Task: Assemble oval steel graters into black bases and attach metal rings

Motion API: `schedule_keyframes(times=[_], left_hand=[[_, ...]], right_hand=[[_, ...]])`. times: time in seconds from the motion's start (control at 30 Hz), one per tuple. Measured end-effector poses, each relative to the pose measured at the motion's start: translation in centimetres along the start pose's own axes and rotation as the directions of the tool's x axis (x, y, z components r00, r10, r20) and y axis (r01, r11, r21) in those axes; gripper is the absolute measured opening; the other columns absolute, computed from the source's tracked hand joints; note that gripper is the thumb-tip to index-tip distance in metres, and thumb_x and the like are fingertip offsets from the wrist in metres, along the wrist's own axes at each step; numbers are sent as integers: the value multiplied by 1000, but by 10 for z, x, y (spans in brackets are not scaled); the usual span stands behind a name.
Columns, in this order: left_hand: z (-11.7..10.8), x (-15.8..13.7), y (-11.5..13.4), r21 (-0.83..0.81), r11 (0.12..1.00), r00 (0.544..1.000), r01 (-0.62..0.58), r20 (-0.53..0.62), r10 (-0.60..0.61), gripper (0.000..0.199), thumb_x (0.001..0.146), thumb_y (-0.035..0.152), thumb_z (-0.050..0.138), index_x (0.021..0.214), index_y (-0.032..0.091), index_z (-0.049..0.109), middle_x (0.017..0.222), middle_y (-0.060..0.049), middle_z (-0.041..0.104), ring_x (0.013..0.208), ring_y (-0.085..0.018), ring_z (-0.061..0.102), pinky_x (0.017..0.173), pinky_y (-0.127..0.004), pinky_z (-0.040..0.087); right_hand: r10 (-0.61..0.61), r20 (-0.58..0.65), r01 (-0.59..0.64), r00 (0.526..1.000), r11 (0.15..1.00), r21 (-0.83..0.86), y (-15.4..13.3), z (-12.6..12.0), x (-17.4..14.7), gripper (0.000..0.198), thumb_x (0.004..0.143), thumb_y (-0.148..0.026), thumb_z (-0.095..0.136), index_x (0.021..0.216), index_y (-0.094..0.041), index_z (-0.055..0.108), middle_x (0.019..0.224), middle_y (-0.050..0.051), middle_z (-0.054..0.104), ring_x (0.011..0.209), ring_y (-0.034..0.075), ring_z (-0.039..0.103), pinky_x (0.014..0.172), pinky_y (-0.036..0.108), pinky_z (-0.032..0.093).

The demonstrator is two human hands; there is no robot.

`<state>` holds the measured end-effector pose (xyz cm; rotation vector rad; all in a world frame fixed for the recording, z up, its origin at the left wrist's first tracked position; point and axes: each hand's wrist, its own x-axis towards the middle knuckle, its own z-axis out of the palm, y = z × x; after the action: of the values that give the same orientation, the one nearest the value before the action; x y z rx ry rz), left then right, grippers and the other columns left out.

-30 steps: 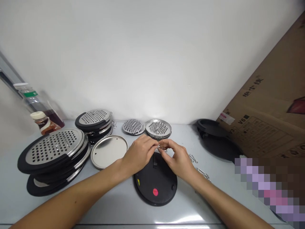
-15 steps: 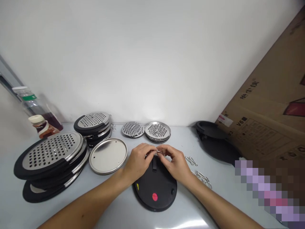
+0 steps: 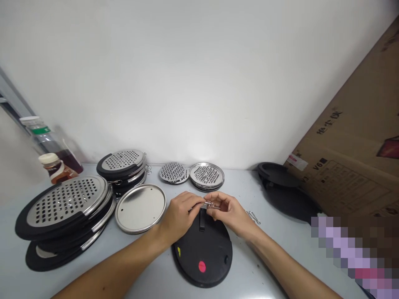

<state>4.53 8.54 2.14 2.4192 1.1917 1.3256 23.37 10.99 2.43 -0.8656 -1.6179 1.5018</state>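
A small bent wire hook is pinched between the fingertips of both my hands. My left hand grips its left end, while thumb and fingers of my right hand close on the looped part; the fingers hide some of it. Directly below lies a round black plastic disc with a raised strip at its top, a pink round sticker and a yellow mark. My fingertips are over the disc's far edge. Right of my right hand, a few more wire hooks lie on the table, partly behind my wrist.
Stacked graters with black rims stand left, with another stack behind. Plain metal discs lie nearer. Grater plates sit by the wall. Bottles stand far left; black parts and a cardboard box are right.
Both hands have stayed over the disc's top edge. My right fingers have shifted on the wire, and more of its loop shows. Fewer loose hooks are visible beside my right forearm.
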Motion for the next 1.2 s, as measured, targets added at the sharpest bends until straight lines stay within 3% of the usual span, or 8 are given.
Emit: schedule_keyframes(times=[0.07, 0.17, 0.27, 0.4, 0.53, 0.77, 1.2], left_hand=[[-1, 1, 0, 14, 998, 999, -54, 0, 54, 15, 91, 10, 56, 98, 20, 66, 91, -2, 71, 85, -17, 62, 80, -31, 49], [-3, 0, 0, -3, 1000, 999, -30, 26, 30, 15, 91, 12, 57, 99, 21, 66, 93, -1, 71, 87, -16, 62, 81, -31, 48], [-5, -2, -1, -44, 998, 998, 44, 57, -41, 14, 89, 13, 61, 96, 22, 67, 91, 0, 72, 86, -16, 62, 81, -30, 48], [-9, -4, -1, -83, 994, 994, 77, 88, -70, 14, 87, 11, 62, 92, 22, 68, 88, 2, 73, 85, -15, 62, 81, -30, 48], [-10, -3, -1, -103, 990, 993, 101, 78, -93, 16, 86, 10, 62, 91, 23, 69, 88, 2, 73, 85, -15, 62, 81, -30, 47], [-11, -2, -2, -86, 990, 990, 110, 97, -101, 17, 86, 10, 61, 92, 23, 70, 88, 1, 73, 86, -16, 62, 82, -31, 48], [-8, -6, -7, -20, 994, 985, 104, 137, -101, 21, 85, 7, 62, 94, 24, 72, 89, 2, 74, 86, -17, 61, 81, -31, 48]], right_hand=[[-22, -15, 21, 1000, 999, -35, 0, 0, 0, 24, 77, -25, 69, 99, -19, 61, 91, 2, 66, 73, 13, 59, 62, 24, 47], [-129, -99, 101, 987, 964, -248, 1, 0, -4, 12, 82, -25, 63, 93, -19, 65, 84, 2, 67, 74, 15, 60, 69, 27, 48], [-280, -99, 202, 955, 856, -476, 0, 0, -10, 12, 84, -18, 59, 90, -20, 69, 82, 2, 68, 77, 16, 61, 76, 30, 48], [-392, -70, 271, 917, 744, -611, -2, 2, -17, 15, 83, -14, 57, 88, -21, 69, 83, 3, 68, 81, 18, 63, 78, 31, 49], [-402, -107, 240, 909, 717, -654, -1, 6, -17, 14, 83, -14, 57, 84, -21, 68, 81, 3, 68, 80, 19, 63, 76, 32, 49], [-467, -102, 289, 879, 690, -664, 7, 11, -17, 21, 82, -10, 55, 89, -22, 70, 88, 5, 70, 85, 21, 62, 78, 35, 50], [-413, -91, 257, 906, 707, -658, 14, 9, -14, 25, 80, -5, 55, 86, -24, 71, 83, 3, 70, 85, 22, 60, 77, 37, 49]])
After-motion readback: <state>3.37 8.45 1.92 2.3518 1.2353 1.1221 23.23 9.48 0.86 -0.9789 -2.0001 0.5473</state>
